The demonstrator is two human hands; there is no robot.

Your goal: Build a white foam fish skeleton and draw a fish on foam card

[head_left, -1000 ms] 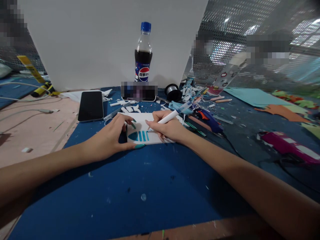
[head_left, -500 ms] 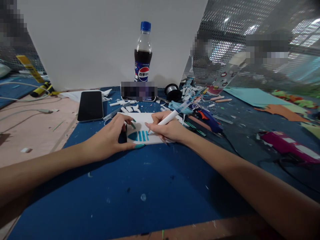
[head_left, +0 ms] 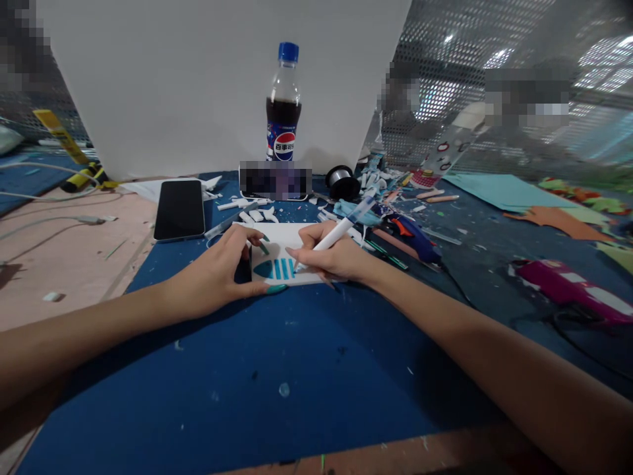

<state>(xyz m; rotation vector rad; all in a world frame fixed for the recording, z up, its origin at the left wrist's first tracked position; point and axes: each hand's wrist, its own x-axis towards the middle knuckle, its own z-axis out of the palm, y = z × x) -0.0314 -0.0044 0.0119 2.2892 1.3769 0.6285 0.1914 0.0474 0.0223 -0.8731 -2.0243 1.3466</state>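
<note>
A white card lies flat on the blue mat, with a teal half-oval and several teal stripes drawn on it. My left hand pins the card's left edge, thumb and fingers pinched around it. My right hand is closed on a white marker, whose tip touches the card just right of the stripes. The marker's clear blue cap end points up and to the right.
A black phone lies at the left of the mat. A cola bottle stands against a white board. A blue glue gun, a wire spool, paper scraps, coloured sheets and a magenta tool crowd the right.
The marker tip has crept slightly along the card near the stripes and the pen has tilted a bit more upright. My left hand has stayed put.
</note>
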